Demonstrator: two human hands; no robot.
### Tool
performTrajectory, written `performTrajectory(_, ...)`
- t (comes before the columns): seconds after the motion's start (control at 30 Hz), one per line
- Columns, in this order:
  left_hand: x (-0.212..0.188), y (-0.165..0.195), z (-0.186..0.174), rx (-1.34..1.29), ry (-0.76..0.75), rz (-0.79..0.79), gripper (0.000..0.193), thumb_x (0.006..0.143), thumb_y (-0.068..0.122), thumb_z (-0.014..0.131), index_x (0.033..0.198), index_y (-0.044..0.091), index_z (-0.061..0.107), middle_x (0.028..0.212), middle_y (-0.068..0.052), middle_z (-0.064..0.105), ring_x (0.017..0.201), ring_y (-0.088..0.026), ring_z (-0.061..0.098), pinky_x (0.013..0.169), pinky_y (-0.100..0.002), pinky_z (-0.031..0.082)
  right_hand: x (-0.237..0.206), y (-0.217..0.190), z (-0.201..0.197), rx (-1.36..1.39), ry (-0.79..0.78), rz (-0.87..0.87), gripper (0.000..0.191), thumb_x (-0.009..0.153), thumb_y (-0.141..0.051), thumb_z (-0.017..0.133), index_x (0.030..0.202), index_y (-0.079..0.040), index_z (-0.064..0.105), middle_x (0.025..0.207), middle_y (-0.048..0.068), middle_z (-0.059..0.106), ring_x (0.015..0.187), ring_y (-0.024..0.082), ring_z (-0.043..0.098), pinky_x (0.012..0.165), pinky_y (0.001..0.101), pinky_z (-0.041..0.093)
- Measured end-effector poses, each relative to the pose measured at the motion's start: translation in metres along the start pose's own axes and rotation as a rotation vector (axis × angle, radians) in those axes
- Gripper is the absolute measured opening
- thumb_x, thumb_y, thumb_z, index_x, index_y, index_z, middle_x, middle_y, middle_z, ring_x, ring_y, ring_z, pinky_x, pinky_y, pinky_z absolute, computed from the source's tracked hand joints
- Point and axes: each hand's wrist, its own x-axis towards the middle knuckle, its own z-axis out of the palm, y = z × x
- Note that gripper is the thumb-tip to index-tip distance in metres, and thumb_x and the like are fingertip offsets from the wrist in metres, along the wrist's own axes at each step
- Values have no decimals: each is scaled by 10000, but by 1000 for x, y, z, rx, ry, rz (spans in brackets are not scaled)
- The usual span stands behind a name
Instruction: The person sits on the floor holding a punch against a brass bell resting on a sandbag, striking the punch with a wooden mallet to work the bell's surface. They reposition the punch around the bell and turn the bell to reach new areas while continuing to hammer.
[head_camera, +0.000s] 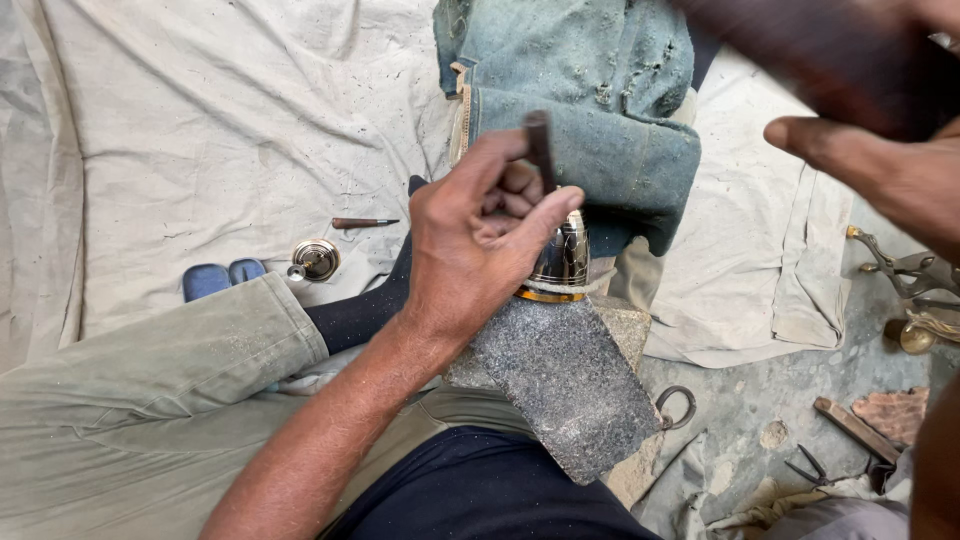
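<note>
Below, the shiny domed metal piece stood on a stone block; left hand pinched a dark punch, right hand blurred, grip unclear.

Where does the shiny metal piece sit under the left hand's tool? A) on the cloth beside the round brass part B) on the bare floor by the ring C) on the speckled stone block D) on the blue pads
C: the shiny metal piece stands on the top end of the speckled stone block, with the left hand holding a dark rod-like tool just above it.
</note>
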Motion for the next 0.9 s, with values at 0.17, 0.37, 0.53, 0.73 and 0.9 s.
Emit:
performTrajectory(0.17, 24, 12, 1, 165, -265, 121, 389, 882, 128, 846, 1225, 80, 669, 841, -27, 704, 725, -115, 689, 635, -268, 599, -38, 38, 11, 960, 140, -10, 346, 1029, -218, 728, 1293, -77, 552, 888, 49, 609, 818, 151, 660, 841, 371, 645)
performTrajectory(0.37, 43, 23, 11, 305, -429, 135, 425, 844, 118, 844, 1225, 66, 662, 914, -125, 733, 802, -286, 731, 681, -421, 560, -69, 35, 28, 582, 77, 438, 391, 891, -95, 794, 1230, -19, 613, 844, 116, 679, 769, 215, 714, 733, 426, 645)
performTrajectory(0.53, 51, 26, 16, 363, -459, 259, 433, 829, 138, 842, 1211, 63, 653, 962, -143, 740, 887, -352, 732, 748, -460, 569, -80, 44, 33, 405, -103, 510, 287, 793, -100, 821, 1037, -24, 689, 814, 118, 697, 699, 218, 742, 682, 420, 629)
performTrajectory(0.73, 60, 29, 25, 472, -684, 169, 419, 795, 128, 809, 1195, 106, 687, 832, -128, 724, 729, -286, 728, 601, -432, 570, -133, 60, 70, 552, -65, 477, 291, 798, -122, 875, 1018, -6, 723, 771, 110, 715, 619, 193, 699, 561, 377, 618)
performTrajectory(0.9, 71, 30, 21, 472, -846, 334, 265, 878, 109, 756, 1140, 120, 720, 801, -111, 732, 769, -290, 731, 652, -464, 562, -169, 51, 103, 529, 150, 350, 238, 818, -110, 831, 988, -21, 691, 792, 60, 696, 609, 138, 678, 569, 314, 597)
